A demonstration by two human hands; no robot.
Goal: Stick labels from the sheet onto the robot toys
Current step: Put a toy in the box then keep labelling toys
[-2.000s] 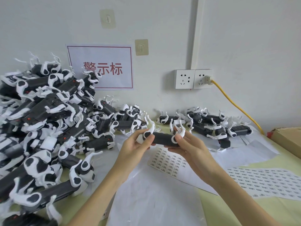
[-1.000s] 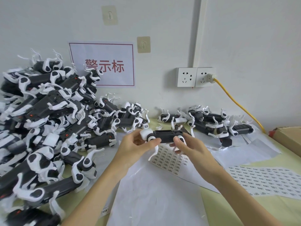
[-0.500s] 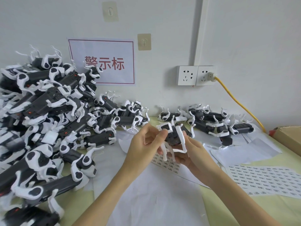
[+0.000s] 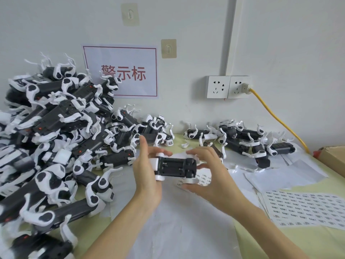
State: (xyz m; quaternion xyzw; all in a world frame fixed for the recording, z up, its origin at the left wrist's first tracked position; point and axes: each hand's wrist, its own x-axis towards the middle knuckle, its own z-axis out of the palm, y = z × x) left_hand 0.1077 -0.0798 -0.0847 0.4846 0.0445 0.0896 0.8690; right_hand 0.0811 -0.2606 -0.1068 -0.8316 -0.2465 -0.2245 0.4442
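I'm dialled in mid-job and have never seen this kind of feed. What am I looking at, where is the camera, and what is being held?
There is no machine here: a person works with bare hands, and the single camera sits on their head, looking forward and down.

The left hand and right hand together hold one robot toy, belly up, so a dark recessed compartment faces the camera. The fingers curl round its ends.

On the table, a big pile of toys fills the left, and a smaller group of toys lies by the wall. A label sheet lies at the right, and another label sheet shows just under the held toy. Plain white sheets cover the middle.

On the wall are a red-lettered sign and sockets with a yellow cable.
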